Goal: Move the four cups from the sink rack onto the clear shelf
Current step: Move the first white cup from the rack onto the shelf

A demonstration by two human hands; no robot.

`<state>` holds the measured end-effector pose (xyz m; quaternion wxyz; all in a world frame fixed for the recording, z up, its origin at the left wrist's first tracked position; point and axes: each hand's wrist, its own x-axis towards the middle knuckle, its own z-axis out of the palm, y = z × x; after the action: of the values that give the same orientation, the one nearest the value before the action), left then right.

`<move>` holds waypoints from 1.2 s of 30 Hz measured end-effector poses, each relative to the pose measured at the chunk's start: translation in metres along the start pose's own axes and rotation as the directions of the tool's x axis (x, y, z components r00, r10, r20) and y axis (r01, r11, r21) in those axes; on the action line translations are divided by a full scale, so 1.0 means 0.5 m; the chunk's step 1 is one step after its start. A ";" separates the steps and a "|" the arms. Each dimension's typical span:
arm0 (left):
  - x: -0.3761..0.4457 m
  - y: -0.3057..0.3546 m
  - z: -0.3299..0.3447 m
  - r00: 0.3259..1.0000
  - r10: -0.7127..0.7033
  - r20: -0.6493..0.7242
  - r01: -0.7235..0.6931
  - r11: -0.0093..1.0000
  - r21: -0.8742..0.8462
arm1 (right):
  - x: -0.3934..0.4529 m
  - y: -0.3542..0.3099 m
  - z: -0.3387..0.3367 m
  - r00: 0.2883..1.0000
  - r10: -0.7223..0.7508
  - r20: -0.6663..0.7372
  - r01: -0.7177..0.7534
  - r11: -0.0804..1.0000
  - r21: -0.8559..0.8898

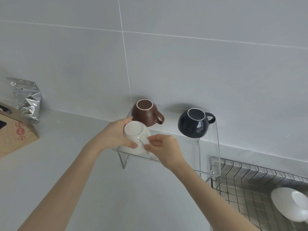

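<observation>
Brown cup (144, 112) and dark cup (193, 122) sit inverted on the clear shelf (215, 147). My left hand (116, 135) and right hand (164, 147) fingers pinch the third, white cup (135, 135); the last cup (291, 204) waits in the sink rack (246, 184).

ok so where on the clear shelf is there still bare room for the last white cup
Free: the front right of the clear shelf, in front of the dark blue cup. Crowded: the left end, where both hands hold a white cup before the brown cup.

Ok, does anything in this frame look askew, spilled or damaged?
Nothing stands out. The brown cup and dark blue cup sit upside down on the clear shelf, both hands hold a white cup there, and another white cup waits on the sink rack.
</observation>
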<state>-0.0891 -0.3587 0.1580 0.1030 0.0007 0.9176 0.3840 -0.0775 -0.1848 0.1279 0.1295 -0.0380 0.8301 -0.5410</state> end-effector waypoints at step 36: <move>0.103 0.424 0.971 0.842 0.225 0.491 -0.205 0.974 -0.096 | -0.330 0.692 -0.610 0.687 0.390 -0.613 -0.492 0.871 0.003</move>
<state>-0.0637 0.1371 -0.0344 0.2925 0.2006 0.8461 0.3979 0.0299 0.2620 -0.0415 -0.0147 0.3246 0.8530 -0.4084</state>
